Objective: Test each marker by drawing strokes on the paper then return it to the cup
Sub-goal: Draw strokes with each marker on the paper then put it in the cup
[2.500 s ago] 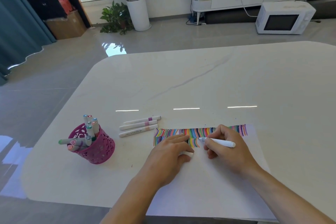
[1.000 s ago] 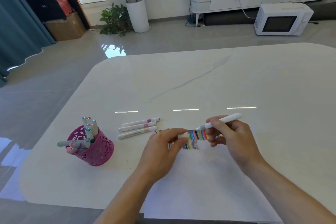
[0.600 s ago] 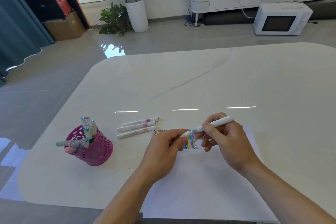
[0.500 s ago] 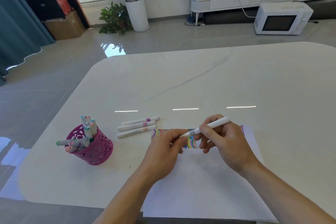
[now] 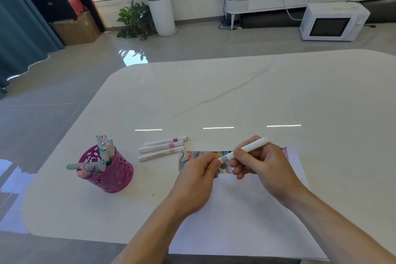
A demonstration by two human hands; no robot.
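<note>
A person's hands meet above a sheet of paper (image 5: 246, 221) on a white table (image 5: 214, 92). The right hand (image 5: 263, 167) grips a white marker (image 5: 246, 149), fingers curled round its barrel, holding it tilted clear of the paper. The left hand (image 5: 197, 180) pinches the marker's lower end between thumb and forefinger, its other fingers curled under. Whether a cap sits on that end cannot be told. Bright strokes (image 5: 192, 155) band the paper's far edge, partly hidden behind the hands. Three markers (image 5: 162, 148) lie side by side just left of the paper. Further left stands a pink cup (image 5: 111, 171) filled with more markers.
</note>
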